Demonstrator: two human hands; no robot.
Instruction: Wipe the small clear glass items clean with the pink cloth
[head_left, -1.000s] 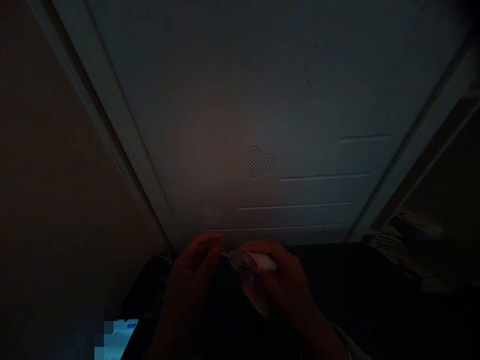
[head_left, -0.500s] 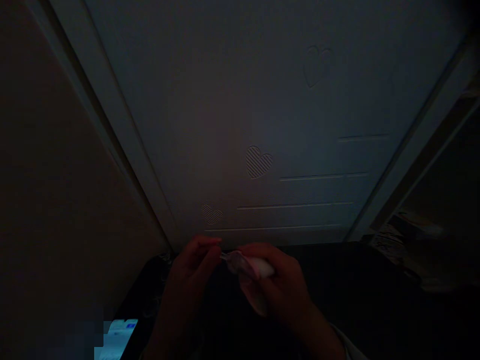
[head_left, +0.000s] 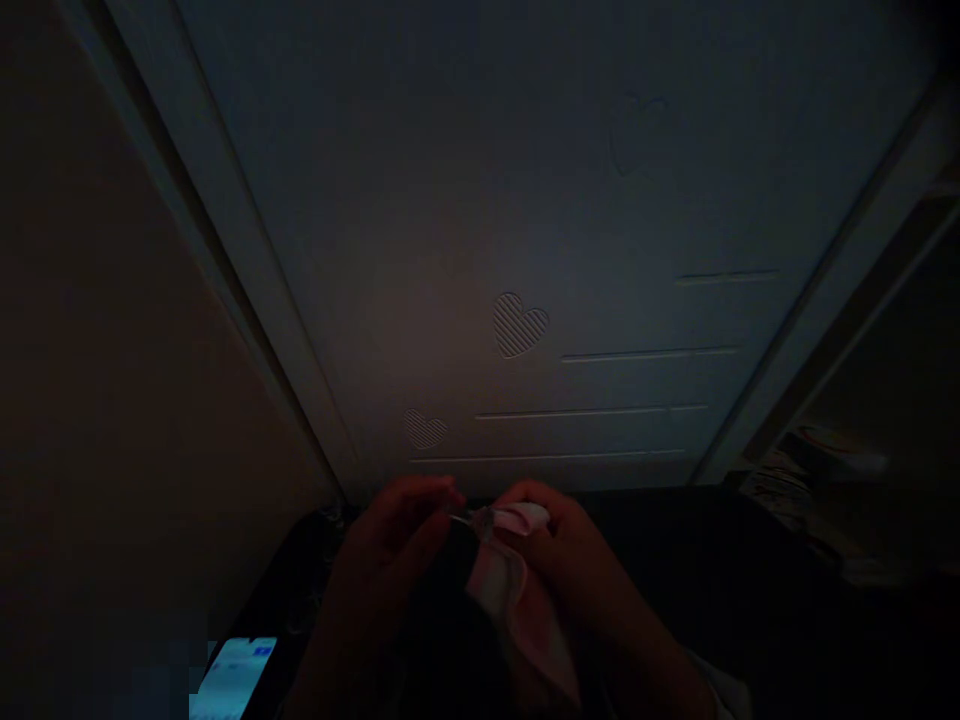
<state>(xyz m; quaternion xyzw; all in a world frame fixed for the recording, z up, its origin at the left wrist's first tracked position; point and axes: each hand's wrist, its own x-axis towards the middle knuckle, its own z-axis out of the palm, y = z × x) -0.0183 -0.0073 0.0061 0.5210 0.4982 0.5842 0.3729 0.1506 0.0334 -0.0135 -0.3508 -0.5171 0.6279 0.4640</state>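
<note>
In the dim light, my right hand (head_left: 566, 545) is closed around a bunched strip of pink and white cloth (head_left: 536, 620). The strip's lower end hangs down below the fingers. At the cloth's upper left a small gathered bit (head_left: 484, 522) sticks out, with a thin pale strand (head_left: 461, 517) running from it to my left hand (head_left: 397, 550). The left thumb and forefinger pinch close together at the end of that strand. Too little light falls here to tell what the strand is made of.
Before me stands a pale door (head_left: 420, 240) with embossed hearts and lines. A brown wall (head_left: 112, 400) is at left. Beneath the hands lies a dark surface (head_left: 712, 570), with a lit phone (head_left: 236, 680) at its left. Dim items (head_left: 832, 455) sit at right.
My right hand has turned the cloth, so more of its pink and white length now hangs down. My left hand has shifted slightly right, towards the cloth.
</note>
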